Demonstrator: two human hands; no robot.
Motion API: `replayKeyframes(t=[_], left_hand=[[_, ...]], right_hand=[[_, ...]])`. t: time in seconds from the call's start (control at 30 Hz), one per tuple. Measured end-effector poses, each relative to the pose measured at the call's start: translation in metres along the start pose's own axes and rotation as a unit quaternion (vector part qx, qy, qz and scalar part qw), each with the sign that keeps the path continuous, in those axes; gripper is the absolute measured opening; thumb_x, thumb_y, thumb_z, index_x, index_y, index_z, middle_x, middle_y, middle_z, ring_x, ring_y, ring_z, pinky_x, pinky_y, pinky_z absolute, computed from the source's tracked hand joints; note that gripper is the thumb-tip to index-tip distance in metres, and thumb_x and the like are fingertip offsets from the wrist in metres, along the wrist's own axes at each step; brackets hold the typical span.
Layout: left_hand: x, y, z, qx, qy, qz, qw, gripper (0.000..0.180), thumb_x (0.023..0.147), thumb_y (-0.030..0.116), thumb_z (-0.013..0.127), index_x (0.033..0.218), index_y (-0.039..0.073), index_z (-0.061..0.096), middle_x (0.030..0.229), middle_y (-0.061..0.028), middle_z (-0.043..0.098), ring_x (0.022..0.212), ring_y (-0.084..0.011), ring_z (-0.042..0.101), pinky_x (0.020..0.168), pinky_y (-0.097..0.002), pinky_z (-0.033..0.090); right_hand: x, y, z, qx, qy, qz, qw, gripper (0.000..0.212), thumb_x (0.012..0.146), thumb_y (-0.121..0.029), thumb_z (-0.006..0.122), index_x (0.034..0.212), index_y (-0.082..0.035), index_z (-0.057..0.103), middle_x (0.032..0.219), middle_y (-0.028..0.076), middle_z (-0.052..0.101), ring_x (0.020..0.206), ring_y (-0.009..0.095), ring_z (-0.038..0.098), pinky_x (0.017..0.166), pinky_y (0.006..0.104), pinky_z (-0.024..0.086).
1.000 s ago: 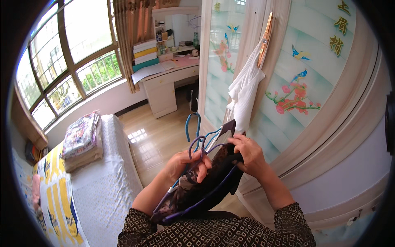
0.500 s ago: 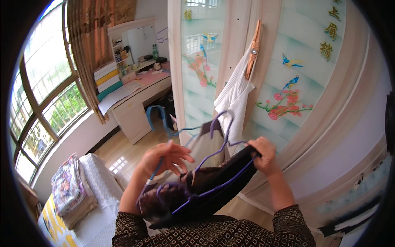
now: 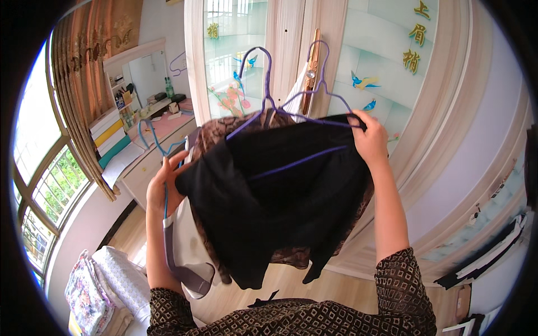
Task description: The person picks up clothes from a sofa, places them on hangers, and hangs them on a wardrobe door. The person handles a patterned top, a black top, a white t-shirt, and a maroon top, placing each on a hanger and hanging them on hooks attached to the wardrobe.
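Observation:
A black long-sleeved top (image 3: 291, 185) hangs spread out in front of me on a purple clothes hanger (image 3: 268, 92). Behind it is a brown lace-patterned garment (image 3: 216, 131), and a second purple hanger (image 3: 321, 84) rises beside the first. My right hand (image 3: 370, 137) is closed on the top's right shoulder, by the hanger's end. My left hand (image 3: 163, 187) is at the opposite shoulder, closed round a blue hanger (image 3: 159, 147). From that blue hanger a white and grey garment (image 3: 188, 246) dangles below the hand.
Wardrobe doors with painted birds (image 3: 364, 83) stand ahead, a white cloth (image 3: 297, 92) hanging at the wooden handle (image 3: 311, 73). A dressing table (image 3: 148, 162) with a mirror is at the left, near the window. Folded fabric (image 3: 89, 297) lies at the lower left.
Both hands have risen, and the black top has gone from bunched and tilted near my body to hanging spread out. The left hand's fingers have closed; the view has shifted right.

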State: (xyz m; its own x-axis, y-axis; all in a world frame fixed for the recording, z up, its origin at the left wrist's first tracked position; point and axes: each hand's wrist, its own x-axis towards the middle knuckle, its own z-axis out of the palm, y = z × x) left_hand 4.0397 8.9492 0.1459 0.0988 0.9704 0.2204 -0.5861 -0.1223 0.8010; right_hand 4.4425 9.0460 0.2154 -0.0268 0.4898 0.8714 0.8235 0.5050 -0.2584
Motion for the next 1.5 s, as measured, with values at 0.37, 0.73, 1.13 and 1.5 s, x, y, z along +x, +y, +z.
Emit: replayKeyframes(t=[0.37, 0.73, 1.13, 1.5], left_hand=[[0.106, 0.014, 0.0, -0.088, -0.032, 0.104, 0.99, 0.04, 0.093, 0.032, 0.037, 0.117, 0.001, 0.046, 0.114, -0.0132, 0.052, 0.106, -0.025, 0.05, 0.092, -0.0378, 0.04], [0.11, -0.034, -0.049, -0.039, 0.043, 0.084, 0.995, 0.04, 0.092, 0.035, 0.039, 0.109, 0.0, 0.05, 0.103, -0.0107, 0.058, 0.096, -0.021, 0.056, 0.083, -0.0331, 0.046], [0.059, -0.039, -0.037, 0.048, 0.075, 0.098, 0.991, 0.036, 0.092, 0.035, 0.04, 0.087, 0.003, 0.057, 0.085, -0.0127, 0.064, 0.074, -0.0183, 0.06, 0.071, -0.0285, 0.047], [-0.006, -0.039, -0.047, 0.012, -0.032, 0.039, 0.999, 0.029, 0.091, 0.026, 0.045, 0.095, 0.0, 0.056, 0.095, -0.0159, 0.061, 0.083, -0.0224, 0.061, 0.073, -0.0345, 0.05]], right_hand=[[0.075, -0.004, 0.018, -0.081, -0.064, 0.112, 0.988, 0.024, 0.077, -0.023, 0.058, 0.097, -0.011, 0.062, 0.087, 0.017, 0.061, 0.083, 0.035, 0.058, 0.07, 0.038, 0.046], [0.039, 0.002, 0.041, -0.091, -0.01, 0.044, 0.995, 0.032, 0.082, -0.023, 0.055, 0.111, -0.011, 0.053, 0.086, 0.018, 0.061, 0.08, 0.036, 0.058, 0.069, 0.0404, 0.046], [-0.014, -0.033, 0.018, -0.185, 0.087, -0.005, 0.979, 0.021, 0.077, -0.012, 0.06, 0.097, -0.008, 0.055, 0.086, 0.007, 0.061, 0.085, 0.026, 0.056, 0.071, 0.0377, 0.043], [-0.073, -0.066, 0.02, -0.138, -0.033, -0.117, 0.983, 0.017, 0.074, -0.013, 0.06, 0.089, -0.006, 0.057, 0.069, 0.01, 0.057, 0.068, 0.029, 0.055, 0.061, 0.0392, 0.042]])
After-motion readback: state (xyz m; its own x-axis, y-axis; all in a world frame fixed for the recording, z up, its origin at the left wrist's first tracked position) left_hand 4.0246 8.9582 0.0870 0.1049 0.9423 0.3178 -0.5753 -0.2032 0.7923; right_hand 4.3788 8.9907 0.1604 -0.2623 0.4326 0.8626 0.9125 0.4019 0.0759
